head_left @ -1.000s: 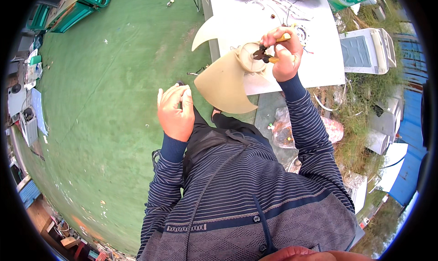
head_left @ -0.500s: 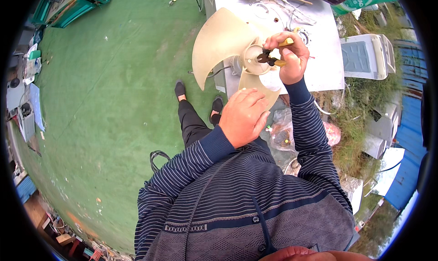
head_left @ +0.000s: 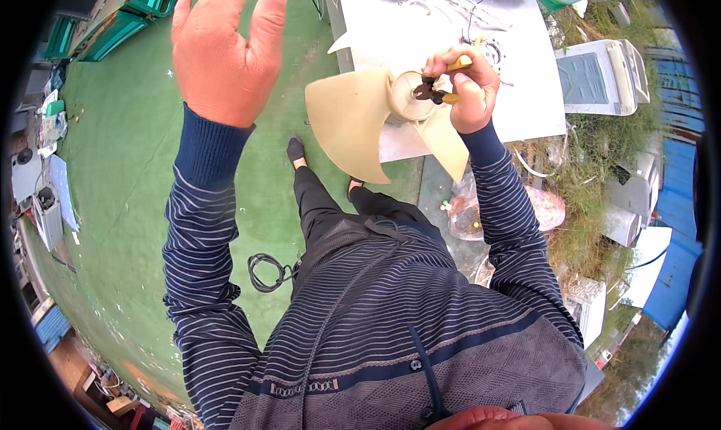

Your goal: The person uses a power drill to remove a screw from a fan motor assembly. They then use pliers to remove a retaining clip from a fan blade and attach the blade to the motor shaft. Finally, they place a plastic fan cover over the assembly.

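A cream plastic fan blade wheel (head_left: 349, 122) stands at the table's near left edge, its round hub facing up toward me. My right hand (head_left: 477, 96) is closed around pliers (head_left: 425, 92) with yellow handles and dark jaws. The jaws lie over the hub's centre; whether they grip anything there I cannot tell. Raised over the green floor to the left, my left hand (head_left: 229, 58) is open, thumb apart from the fingers, holding nothing and away from the fan. Its fingertips run out of the picture at the top.
Wires and thin scraps lie at the far end of the white table (head_left: 529, 69). A dark coiled cable (head_left: 263, 276) rests on the green floor (head_left: 143, 227). Right of the table are a plastic bag (head_left: 466, 214) and a white casing (head_left: 601, 77). Green crates (head_left: 113, 32) stand far left.
My left hand has left the lower fan blade and swung up and left, opening. The fan blades have turned counterclockwise. My right hand still holds the pliers at the hub.
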A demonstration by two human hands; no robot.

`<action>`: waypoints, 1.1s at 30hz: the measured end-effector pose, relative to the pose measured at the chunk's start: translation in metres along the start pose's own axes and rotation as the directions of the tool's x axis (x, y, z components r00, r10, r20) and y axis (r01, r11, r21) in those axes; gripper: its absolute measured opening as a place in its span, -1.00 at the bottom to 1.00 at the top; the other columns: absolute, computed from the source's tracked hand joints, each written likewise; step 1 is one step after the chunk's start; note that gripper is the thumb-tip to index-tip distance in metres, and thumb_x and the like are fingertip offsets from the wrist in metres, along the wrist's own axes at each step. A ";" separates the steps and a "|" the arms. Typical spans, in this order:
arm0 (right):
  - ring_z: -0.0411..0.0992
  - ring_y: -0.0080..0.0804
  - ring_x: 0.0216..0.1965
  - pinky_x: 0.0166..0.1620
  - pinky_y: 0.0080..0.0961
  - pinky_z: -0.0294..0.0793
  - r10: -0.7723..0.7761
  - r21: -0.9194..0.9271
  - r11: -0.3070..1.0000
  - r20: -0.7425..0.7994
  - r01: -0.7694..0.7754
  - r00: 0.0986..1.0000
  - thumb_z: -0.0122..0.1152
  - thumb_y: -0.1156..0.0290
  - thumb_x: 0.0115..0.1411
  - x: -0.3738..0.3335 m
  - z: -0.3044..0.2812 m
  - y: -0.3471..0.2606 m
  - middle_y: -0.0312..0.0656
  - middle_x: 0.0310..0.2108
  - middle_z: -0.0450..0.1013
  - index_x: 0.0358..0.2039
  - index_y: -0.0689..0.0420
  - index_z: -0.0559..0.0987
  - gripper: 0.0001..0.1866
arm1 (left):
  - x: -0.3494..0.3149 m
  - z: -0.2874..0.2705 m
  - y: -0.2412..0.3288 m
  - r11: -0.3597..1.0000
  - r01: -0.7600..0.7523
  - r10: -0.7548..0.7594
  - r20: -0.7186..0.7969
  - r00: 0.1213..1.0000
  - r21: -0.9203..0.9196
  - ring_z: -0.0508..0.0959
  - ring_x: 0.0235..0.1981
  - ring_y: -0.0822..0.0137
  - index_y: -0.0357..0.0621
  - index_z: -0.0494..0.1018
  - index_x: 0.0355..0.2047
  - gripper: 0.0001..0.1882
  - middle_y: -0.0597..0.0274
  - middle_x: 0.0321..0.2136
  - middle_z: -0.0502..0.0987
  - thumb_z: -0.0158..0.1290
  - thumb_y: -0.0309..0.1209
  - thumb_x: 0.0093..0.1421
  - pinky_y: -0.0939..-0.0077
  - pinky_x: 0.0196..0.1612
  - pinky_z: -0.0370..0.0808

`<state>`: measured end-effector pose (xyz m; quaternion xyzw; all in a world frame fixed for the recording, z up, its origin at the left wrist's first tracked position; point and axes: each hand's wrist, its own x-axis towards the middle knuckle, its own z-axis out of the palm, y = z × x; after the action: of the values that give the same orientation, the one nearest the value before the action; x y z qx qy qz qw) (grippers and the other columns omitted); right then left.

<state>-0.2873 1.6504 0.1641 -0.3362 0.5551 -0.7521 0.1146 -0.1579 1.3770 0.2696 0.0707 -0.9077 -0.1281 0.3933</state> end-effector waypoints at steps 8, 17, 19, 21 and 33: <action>0.46 -0.27 -0.32 -0.14 -0.30 0.50 -0.103 -0.009 0.995 0.000 0.103 0.995 -0.17 0.51 0.04 0.018 0.001 -0.018 -0.07 -0.42 0.45 -0.20 0.34 0.46 -0.67 | -0.130 0.034 0.079 0.858 0.374 -0.241 0.367 0.899 -0.352 0.58 -0.05 0.05 -0.22 0.59 -0.24 -0.82 0.07 -0.19 0.63 0.17 -0.42 0.16 0.06 0.19 0.34; 0.47 -0.12 -0.22 0.00 -0.10 0.50 -0.169 0.056 0.981 -0.190 0.183 0.967 -0.20 0.50 0.02 0.009 -0.041 -0.056 0.01 -0.35 0.43 -0.19 0.33 0.42 -0.66 | -0.148 0.084 0.116 0.909 0.350 -0.179 0.546 0.818 -0.226 0.48 0.04 -0.03 -0.28 0.43 0.05 -0.48 -0.07 0.07 0.44 0.21 -0.28 0.13 0.16 0.07 0.44; 0.47 -0.10 -0.22 0.02 -0.09 0.49 -0.196 0.021 0.977 -0.283 0.210 0.939 -0.20 0.48 0.03 0.001 -0.052 -0.059 0.03 -0.33 0.44 -0.19 0.33 0.42 -0.65 | -0.146 0.093 0.118 0.948 0.309 -0.193 0.627 0.754 -0.081 0.48 0.04 -0.04 -0.28 0.36 0.13 -0.38 -0.09 0.13 0.38 0.20 -0.19 0.15 0.15 0.07 0.44; 0.47 -0.08 -0.22 0.03 -0.09 0.49 -0.244 -0.084 0.969 -0.438 0.231 0.865 -0.20 0.47 0.03 -0.014 -0.067 -0.066 0.05 -0.32 0.45 -0.18 0.34 0.43 -0.64 | -0.141 0.099 0.101 0.982 0.175 -0.082 0.672 0.736 -0.072 0.50 0.01 -0.02 -0.24 0.33 0.17 -0.33 -0.03 0.11 0.37 0.20 -0.13 0.15 0.16 0.00 0.49; 0.20 -0.58 -0.69 -0.60 -0.60 0.26 0.230 0.229 0.969 -0.973 0.091 0.003 -0.19 0.28 0.25 -0.091 -0.225 0.058 -0.25 -0.55 0.31 -0.34 0.14 0.41 -0.77 | -0.121 0.113 0.087 0.941 0.324 -0.166 0.702 0.693 -0.098 0.55 -0.05 -0.01 -0.07 0.33 0.19 -0.43 0.06 0.04 0.48 0.15 -0.28 0.17 0.18 -0.05 0.51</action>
<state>-0.3732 1.8499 0.0415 0.3354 0.3998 -0.8199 -0.2353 -0.1609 1.5081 0.1359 0.0968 -0.9510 -0.2933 0.0156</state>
